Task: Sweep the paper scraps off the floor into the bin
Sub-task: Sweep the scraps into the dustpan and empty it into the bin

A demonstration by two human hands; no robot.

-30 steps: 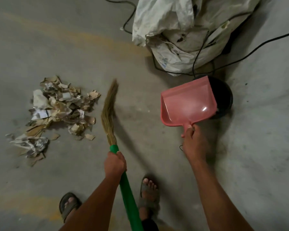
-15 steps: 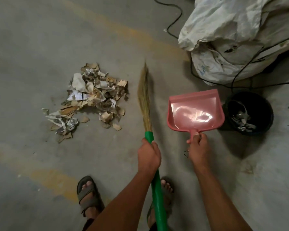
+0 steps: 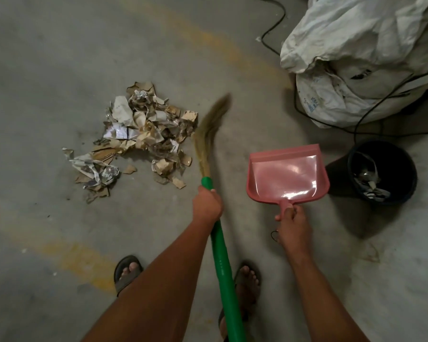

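A pile of torn paper scraps (image 3: 139, 139) lies on the concrete floor at centre left. My left hand (image 3: 206, 204) grips the green handle of a broom (image 3: 221, 262); its straw bristles (image 3: 209, 134) are blurred and touch the pile's right edge. My right hand (image 3: 292, 224) holds a pink dustpan (image 3: 286, 175) by its handle, empty and lifted between the broom and the bin. The black round bin (image 3: 383, 174) stands at the right with some scraps inside.
A large white woven sack (image 3: 356, 58) fills the upper right, with black cables (image 3: 274, 28) running over and around it. My sandalled feet (image 3: 127, 271) stand at the bottom. Faded yellow paint streaks cross the floor.
The dustpan came off the bin's mouth and moved left, uncovering the bin. The broom bristles swung toward the pile's right edge. The view shifted, so the pile and bin sit further right.
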